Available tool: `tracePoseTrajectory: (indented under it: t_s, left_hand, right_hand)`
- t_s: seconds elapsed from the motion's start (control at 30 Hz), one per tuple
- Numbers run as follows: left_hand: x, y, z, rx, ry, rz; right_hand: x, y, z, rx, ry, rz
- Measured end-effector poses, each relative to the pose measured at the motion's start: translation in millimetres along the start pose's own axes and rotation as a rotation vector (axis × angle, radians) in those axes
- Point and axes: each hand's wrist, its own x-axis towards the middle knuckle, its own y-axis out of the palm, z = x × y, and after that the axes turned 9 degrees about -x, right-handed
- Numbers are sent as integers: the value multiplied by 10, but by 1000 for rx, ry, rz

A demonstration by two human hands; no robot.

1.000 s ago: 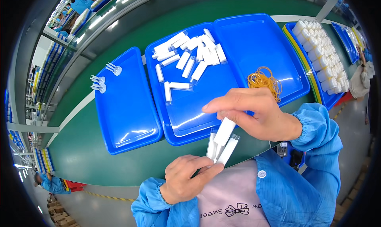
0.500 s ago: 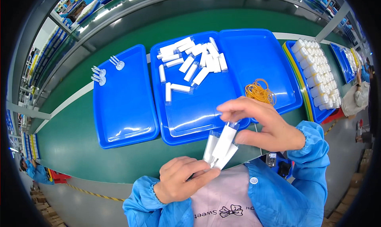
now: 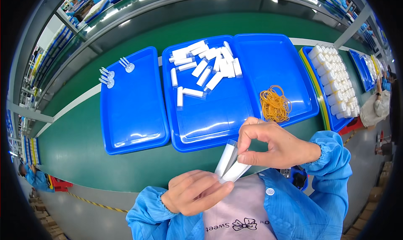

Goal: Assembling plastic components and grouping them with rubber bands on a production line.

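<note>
My left hand (image 3: 194, 191) is closed around the lower ends of a few slim white packets (image 3: 225, 160) in clear plastic sleeves, which fan upward above the table's near edge. At their upper end my right hand (image 3: 279, 144) is closed in a pinch, thumb and forefinger on a packet, partly covering it. Beyond the hands lies the middle blue tray (image 3: 201, 124), with several similar white packets (image 3: 204, 75) scattered over its far half. A tangle of amber rubber bands (image 3: 275, 104) rests at the near side of the right blue tray (image 3: 273, 59).
On the left, another blue tray (image 3: 134, 114) holds small clear plastic pieces with prongs (image 3: 126, 65) near its far corner. Stacked trays at the far right carry rows of white bundles (image 3: 336, 82). All stand on a green tabletop (image 3: 84, 143). People work at neighbouring benches.
My right hand has gone from spread thumb and fingers to a pinch at the packets' upper end. The packets have drawn closer together, and the middle one no longer shows clearly.
</note>
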Motion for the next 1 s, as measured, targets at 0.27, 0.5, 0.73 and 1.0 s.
tracePoseTrajectory:
  t_s: [0.27,0.5,0.73,1.0]
  left_hand:
    - [191,58,36,-468,-698,257]
    - [112,339,146,-1104,-1053,252]
    - [-62,375,250,-1553,-1192,-539]
    - [-84,437,318,-1156,-1130,-288]
  right_hand:
    - [-165,187,-32,-511,-209,-210]
    - [-169,-269,-129,-490,-170,-503]
    - [-551,-866,-1228,-795,235,-486]
    - [-514,-802,-1178,-401,243,-893]
